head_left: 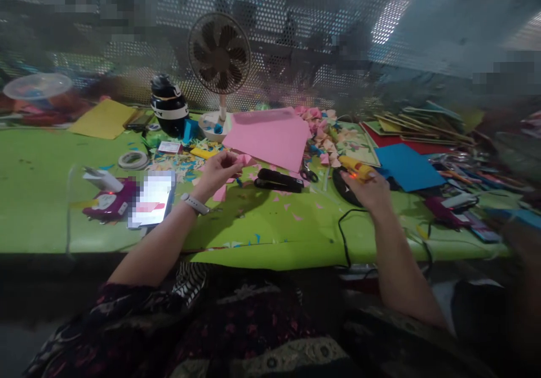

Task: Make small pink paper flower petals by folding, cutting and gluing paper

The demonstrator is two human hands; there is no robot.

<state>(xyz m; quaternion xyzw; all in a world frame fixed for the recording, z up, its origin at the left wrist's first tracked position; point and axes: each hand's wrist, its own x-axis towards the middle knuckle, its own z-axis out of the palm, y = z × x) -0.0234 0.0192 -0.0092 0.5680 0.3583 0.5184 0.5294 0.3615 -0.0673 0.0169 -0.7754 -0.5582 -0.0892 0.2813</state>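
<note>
My left hand point(220, 170), with a white band at the wrist, pinches a small piece of folded pink paper point(244, 160). On the right, my right hand point(372, 189) is wrapped round a yellow hot glue gun point(354, 167) with a small glowing red light. Beneath the glue gun lies a dark round object point(344, 187), partly covered by my hand. Between my hands a black stapler point(279, 181) rests on the green table point(262, 226), with black-handled scissors point(310, 174) beside it. A large pink sheet point(268, 136) lies behind them.
Pink and peach paper pieces point(323, 130) are heaped behind. A small fan point(220, 54) and a black jar point(169, 107) stand at the back. A lit phone point(153, 199) and a tape roll point(133, 160) are left; a blue sheet point(409, 167) lies right. A black cord point(344, 237) crosses the front edge.
</note>
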